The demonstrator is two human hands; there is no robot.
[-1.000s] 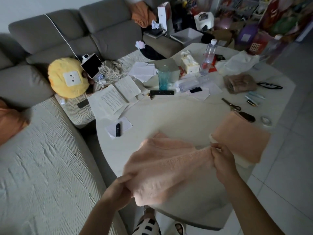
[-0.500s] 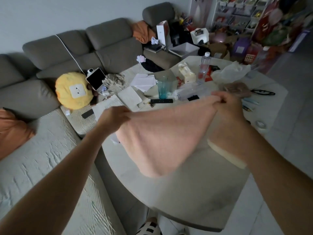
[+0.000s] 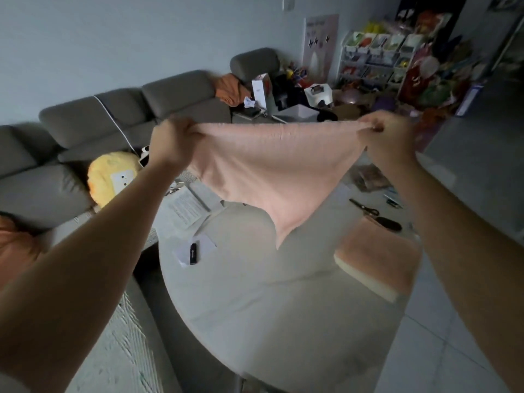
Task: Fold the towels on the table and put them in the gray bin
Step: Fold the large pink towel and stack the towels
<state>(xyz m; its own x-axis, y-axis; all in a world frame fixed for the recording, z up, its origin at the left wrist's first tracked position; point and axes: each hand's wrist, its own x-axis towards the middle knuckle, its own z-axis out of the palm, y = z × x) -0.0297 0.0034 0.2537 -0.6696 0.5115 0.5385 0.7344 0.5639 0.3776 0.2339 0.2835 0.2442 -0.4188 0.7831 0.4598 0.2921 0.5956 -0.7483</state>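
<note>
Grey sofa (image 3: 119,120) and round white surface (image 3: 255,293) form the setting. Left hand (image 3: 173,143) and right hand (image 3: 388,134), fingers clenched on the upper corners, hold a pink towel (image 3: 272,165) above the surface, top edge horizontal, lower corner pointing down. Folded pink towel (image 3: 377,259) lies at right.

The room is dim, with flat, cool light and no glare. My arms cast a soft shadow on the table (image 3: 255,307). My left hand (image 3: 173,143) shows motion blur. Wide-angle distortion bends the frame edges; background shelves lack sharpness.
</note>
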